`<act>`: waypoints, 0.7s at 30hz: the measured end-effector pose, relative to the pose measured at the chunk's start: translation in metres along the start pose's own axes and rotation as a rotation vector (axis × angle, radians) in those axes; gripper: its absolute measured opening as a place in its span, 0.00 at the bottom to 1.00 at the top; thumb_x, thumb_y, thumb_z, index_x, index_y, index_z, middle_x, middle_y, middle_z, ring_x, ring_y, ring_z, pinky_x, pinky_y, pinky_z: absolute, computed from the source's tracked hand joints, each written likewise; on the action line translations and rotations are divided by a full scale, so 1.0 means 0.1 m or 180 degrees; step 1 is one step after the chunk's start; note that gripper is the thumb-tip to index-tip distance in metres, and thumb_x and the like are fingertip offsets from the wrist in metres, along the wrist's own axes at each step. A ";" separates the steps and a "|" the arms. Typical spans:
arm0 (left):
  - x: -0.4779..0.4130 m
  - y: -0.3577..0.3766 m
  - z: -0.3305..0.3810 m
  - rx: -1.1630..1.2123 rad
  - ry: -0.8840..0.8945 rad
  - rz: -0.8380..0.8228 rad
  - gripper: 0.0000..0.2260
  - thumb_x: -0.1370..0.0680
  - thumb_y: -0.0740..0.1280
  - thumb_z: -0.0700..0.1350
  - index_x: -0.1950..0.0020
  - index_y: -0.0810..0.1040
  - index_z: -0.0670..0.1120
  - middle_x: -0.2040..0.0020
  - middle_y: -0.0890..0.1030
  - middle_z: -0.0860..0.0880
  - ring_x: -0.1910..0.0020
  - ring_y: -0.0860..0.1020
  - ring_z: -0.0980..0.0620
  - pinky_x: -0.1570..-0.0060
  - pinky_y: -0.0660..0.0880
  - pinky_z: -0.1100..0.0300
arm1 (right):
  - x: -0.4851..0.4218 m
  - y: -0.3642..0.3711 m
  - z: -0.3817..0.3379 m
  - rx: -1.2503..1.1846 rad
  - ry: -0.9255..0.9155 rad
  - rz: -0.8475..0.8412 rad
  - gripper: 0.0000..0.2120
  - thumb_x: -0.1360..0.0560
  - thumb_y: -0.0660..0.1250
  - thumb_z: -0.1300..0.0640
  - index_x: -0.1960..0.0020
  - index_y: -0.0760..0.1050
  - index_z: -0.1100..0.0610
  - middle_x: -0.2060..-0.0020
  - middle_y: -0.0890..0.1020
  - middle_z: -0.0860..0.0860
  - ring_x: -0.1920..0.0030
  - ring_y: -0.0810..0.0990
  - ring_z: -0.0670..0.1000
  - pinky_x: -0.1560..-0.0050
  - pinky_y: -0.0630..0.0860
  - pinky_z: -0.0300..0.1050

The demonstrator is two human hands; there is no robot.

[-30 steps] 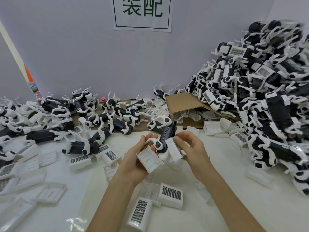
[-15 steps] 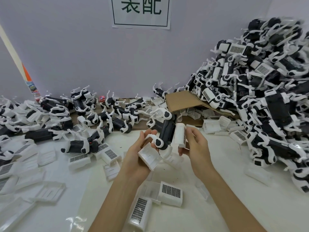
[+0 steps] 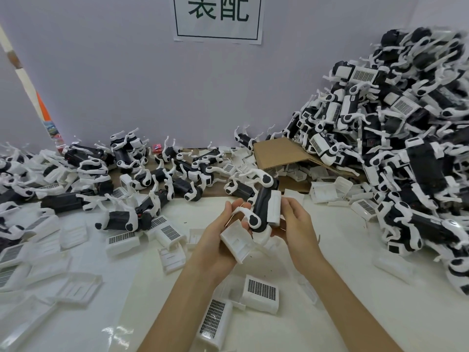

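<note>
A black-and-white plastic toy dog (image 3: 262, 204) is being gripped by the curled left hand (image 3: 218, 240) and right hand (image 3: 297, 224), a white rectangular plastic cover (image 3: 237, 243) also being clutched in the left.

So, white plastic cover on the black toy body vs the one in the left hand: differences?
Fitted white plastic cover stands upright; loose white cover lies tilted. Fitted one sits against the black toy body, right hand holding; loose one lies free in the left hand. Both white, boxy.

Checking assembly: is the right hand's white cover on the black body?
On: cover lies flat against body, right hand holding it. Latched: cannot tell.
</note>
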State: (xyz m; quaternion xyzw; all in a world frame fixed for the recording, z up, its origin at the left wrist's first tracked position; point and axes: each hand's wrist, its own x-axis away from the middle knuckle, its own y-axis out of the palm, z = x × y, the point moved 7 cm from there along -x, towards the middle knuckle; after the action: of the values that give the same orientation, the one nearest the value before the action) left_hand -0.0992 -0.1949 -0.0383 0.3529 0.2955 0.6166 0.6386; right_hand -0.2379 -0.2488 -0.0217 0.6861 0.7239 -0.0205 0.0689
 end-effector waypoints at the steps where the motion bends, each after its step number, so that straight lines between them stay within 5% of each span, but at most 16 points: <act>1: 0.00 0.00 -0.01 -0.0073 -0.0005 -0.0021 0.11 0.23 0.68 0.50 0.51 0.88 0.47 0.50 0.86 0.49 0.54 0.85 0.50 0.57 0.82 0.53 | 0.00 0.00 0.01 0.0064 -0.0008 0.0019 0.14 0.14 0.55 0.54 0.46 0.79 0.55 0.54 0.85 0.55 0.58 0.83 0.51 0.64 0.81 0.42; 7: 0.04 0.11 -0.19 -0.0655 -0.0263 -0.0390 0.12 0.22 0.68 0.51 0.44 0.86 0.49 0.40 0.84 0.51 0.58 0.83 0.53 0.50 0.81 0.56 | -0.01 -0.05 0.10 0.0054 0.0233 0.0085 0.18 0.15 0.52 0.50 0.49 0.82 0.47 0.60 0.86 0.45 0.58 0.84 0.43 0.55 0.76 0.42; 14: 0.01 0.12 -0.22 -0.0264 -0.0466 -0.0359 0.12 0.22 0.67 0.48 0.43 0.86 0.47 0.44 0.85 0.51 0.64 0.81 0.55 0.56 0.81 0.58 | 0.03 0.10 0.03 -0.0892 0.0287 -0.0500 0.28 0.21 0.52 0.35 0.51 0.87 0.48 0.46 0.86 0.54 0.45 0.84 0.51 0.42 0.77 0.46; 21: -0.02 0.04 -0.10 0.0308 -0.0216 0.0017 0.08 0.27 0.70 0.44 0.54 0.88 0.44 0.50 0.86 0.50 0.70 0.79 0.58 0.66 0.80 0.61 | 0.14 0.28 -0.02 -0.0816 0.0325 -0.1308 0.30 0.24 0.55 0.34 0.39 0.82 0.54 0.46 0.84 0.60 0.52 0.84 0.55 0.65 0.77 0.42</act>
State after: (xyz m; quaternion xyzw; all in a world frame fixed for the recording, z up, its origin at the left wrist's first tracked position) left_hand -0.1097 -0.1964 -0.0407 0.4049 0.3023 0.5909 0.6288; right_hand -0.2103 -0.2335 -0.0198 0.5103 0.8475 0.0926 0.1130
